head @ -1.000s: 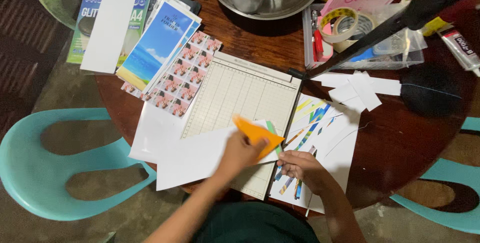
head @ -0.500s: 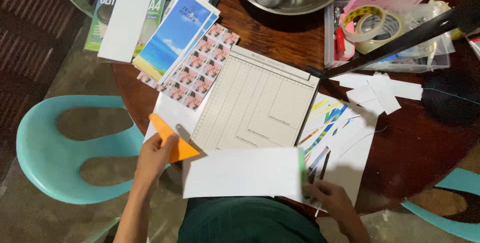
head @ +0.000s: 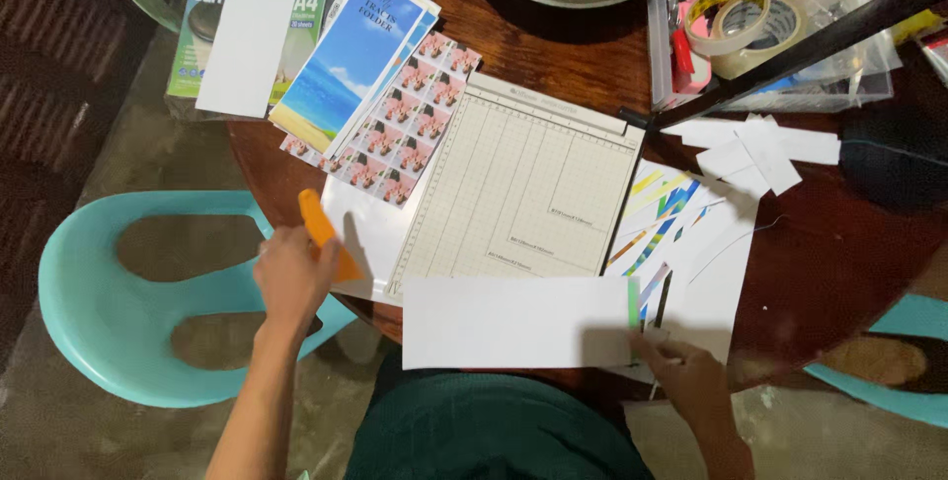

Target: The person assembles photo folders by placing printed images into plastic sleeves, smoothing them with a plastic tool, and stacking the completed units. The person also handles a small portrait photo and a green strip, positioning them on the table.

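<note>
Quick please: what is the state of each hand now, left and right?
Left hand: closed, holding an orange piece.
Right hand: fingers on the corner of the white sheet; whether it grips it cannot be told.

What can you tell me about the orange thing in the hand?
The orange piece looks like thin, flat card or paper with a pointed, roughly triangular shape, bright orange all over. The left hand holds it by its lower end, so part of it is hidden behind the fingers. It tilts up and to the left, over the left edge of the white sheet beside the paper cutter board. Whether it touches that sheet cannot be told.
</note>
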